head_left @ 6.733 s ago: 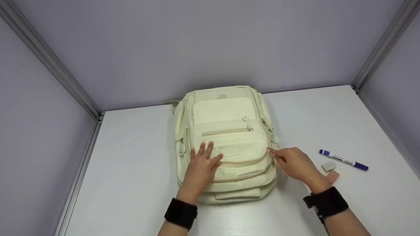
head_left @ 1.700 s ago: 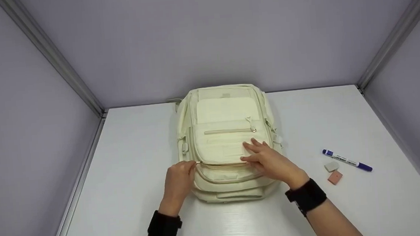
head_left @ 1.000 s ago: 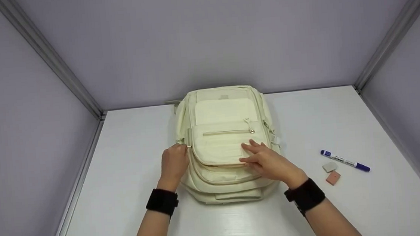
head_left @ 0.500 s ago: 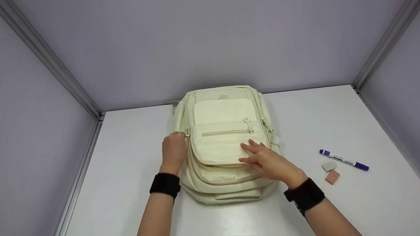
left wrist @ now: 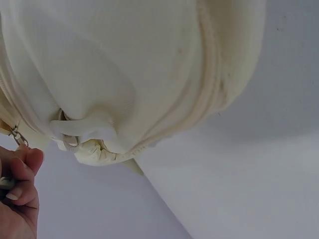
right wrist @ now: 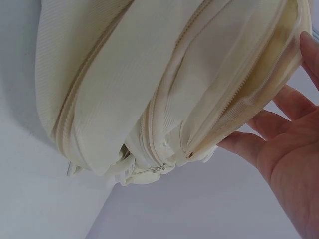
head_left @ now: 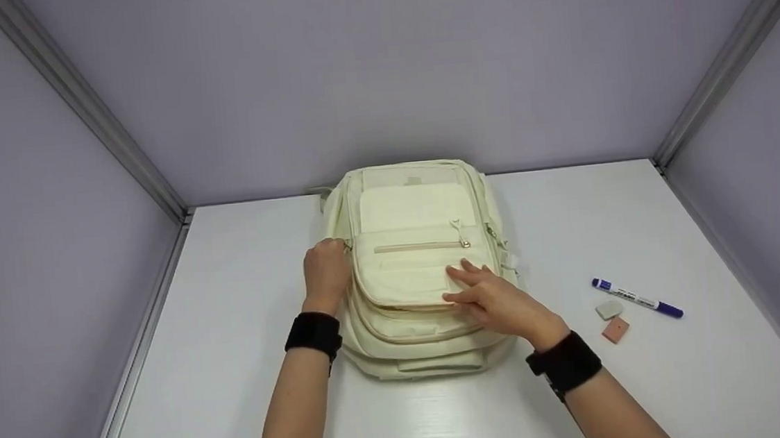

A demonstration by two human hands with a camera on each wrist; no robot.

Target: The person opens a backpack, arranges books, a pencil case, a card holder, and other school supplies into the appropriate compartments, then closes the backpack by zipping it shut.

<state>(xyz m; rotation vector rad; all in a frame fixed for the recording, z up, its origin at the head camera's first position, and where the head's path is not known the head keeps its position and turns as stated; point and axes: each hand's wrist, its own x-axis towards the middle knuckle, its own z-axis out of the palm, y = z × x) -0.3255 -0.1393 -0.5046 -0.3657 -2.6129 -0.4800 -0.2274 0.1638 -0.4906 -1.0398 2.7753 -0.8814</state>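
Note:
A cream backpack point(head_left: 417, 206) lies front up on the white table, its top toward the back wall. At its left side my left hand point(head_left: 327, 273) pinches a metal zipper pull point(left wrist: 20, 138), the fingers curled tight. My right hand point(head_left: 504, 304) rests on the front pocket with fingers spread. In the right wrist view that pocket point(right wrist: 249, 94) gapes along its unzipped edge, with the right fingers lying against its outer side and the thumb at the rim. What the pocket holds cannot be seen.
To the right of the backpack lie a blue-capped marker point(head_left: 636, 297), a grey-white eraser point(head_left: 609, 310) and a pink eraser point(head_left: 615, 330). Purple-grey panels wall the table point(head_left: 243, 293) at the back and both sides.
Earlier the right hand held a zipper pull at the right side while the left lay flat. Since then the left hand has drawn a pull up the left side; the right presses the pocket.

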